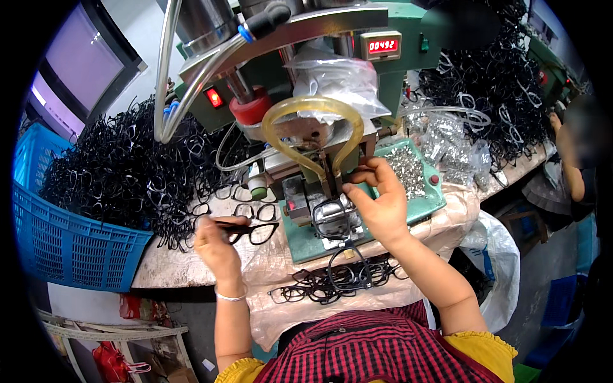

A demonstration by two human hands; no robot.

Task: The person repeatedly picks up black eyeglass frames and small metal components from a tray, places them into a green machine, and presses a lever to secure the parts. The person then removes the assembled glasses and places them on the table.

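My left hand is closed on a black eyeglass frame, held over the table left of the green press. Up at the press tooling, my right hand has its thumb and fingers curled close together. Whatever small thing they pinch is hidden. Below the tooling, a second black eyeglass frame stands on end against the metal fixture, one rim above the other. More black eyeglass frames lie in a loose row along the table's near edge, in front of my body.
A blue plastic basket and a large heap of black frames occupy the left. Right of the fixture, a green tray holds small metal parts. Farther right are clear bags, another heap and a person's arm.
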